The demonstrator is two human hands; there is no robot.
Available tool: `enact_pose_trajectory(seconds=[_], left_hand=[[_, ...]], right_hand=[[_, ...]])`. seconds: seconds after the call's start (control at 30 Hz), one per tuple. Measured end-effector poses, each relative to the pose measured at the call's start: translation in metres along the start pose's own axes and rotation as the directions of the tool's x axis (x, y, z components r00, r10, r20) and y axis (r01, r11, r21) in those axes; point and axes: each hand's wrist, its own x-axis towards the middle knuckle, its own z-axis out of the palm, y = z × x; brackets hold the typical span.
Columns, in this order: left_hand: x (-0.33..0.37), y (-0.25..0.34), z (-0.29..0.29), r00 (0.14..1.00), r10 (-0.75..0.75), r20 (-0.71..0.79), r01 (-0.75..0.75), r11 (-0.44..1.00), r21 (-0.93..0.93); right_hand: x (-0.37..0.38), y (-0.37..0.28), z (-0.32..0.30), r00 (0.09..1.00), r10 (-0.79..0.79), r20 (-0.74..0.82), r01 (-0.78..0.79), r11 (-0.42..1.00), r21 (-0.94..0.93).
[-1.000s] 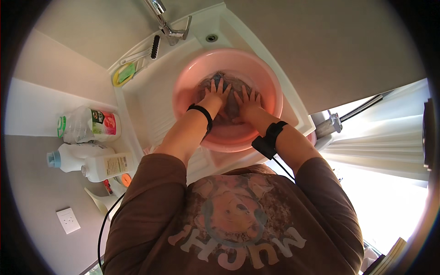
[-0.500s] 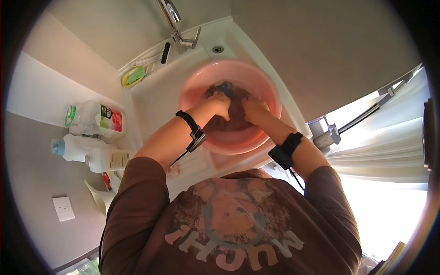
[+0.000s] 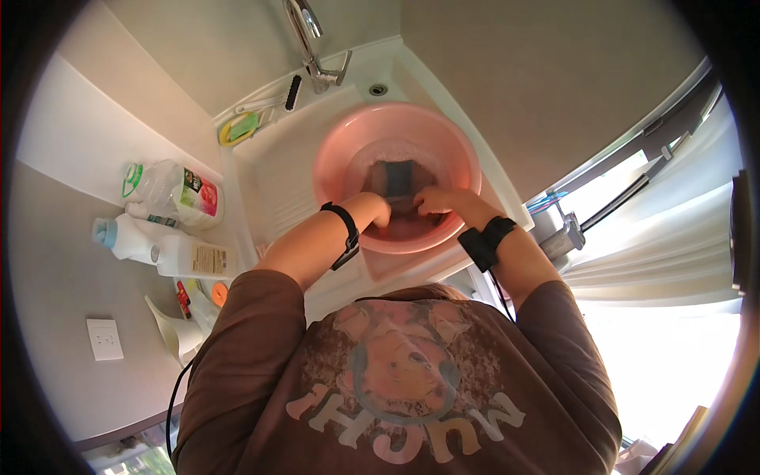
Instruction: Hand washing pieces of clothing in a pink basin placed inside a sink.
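Note:
A round pink basin [image 3: 336, 146] holds water with some foam, and a dark wet cloth [image 3: 397, 179] lies in it with a blue-grey patch on top. My left hand [image 3: 377, 210] is at the near left part of the cloth, its fingers curled down on it and partly hidden. Across from it, my right hand [image 3: 432, 201] pinches the near right part of the cloth. Some of the fabric is hidden under the water and my hands.
The basin stands in a white sink [image 3: 277, 178] with a ribbed washboard slope. Behind it are a chrome faucet [image 3: 315, 67], a black-bristled brush [image 3: 293, 93] and a green sponge [image 3: 244, 127]. Several bottles [image 3: 198, 257] line the left side; a white curtain [image 3: 657, 269] hangs at right.
Both hands have drawn nearer to me and lower in the basin. The cloth now looks spread flatter, with its blue-grey patch showing and foam visible behind it.

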Motion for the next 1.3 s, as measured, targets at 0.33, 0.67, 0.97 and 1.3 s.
enact_pose_trajectory(seconds=[0.33, 0.67, 0.97, 1.3], left_hand=[[-0.045, -0.075, -0.038, 0.955, 0.254, -0.157, -0.298, 0.841, -0.452], [-0.006, -0.097, -0.052, 0.792, -0.377, -0.48, -0.38, 0.311, -0.871], [0.037, -0.061, -0.04, 0.707, -0.282, -0.649, -0.051, 0.895, -0.444], [0.098, -0.058, -0.033, 0.737, -0.575, -0.355, -0.058, 0.469, -0.881]], right_hand=[[-0.074, -0.03, -0.093, 0.995, 0.025, 0.099, -0.06, 0.929, 0.365], [0.002, 0.011, -0.056, 0.773, 0.088, -0.628, -0.093, 0.995, 0.025], [0.054, 0.002, -0.002, 0.542, 0.484, -0.687, -0.399, 0.868, 0.296], [0.077, -0.008, -0.021, 0.663, 0.681, -0.31, -0.148, 0.525, 0.838]])
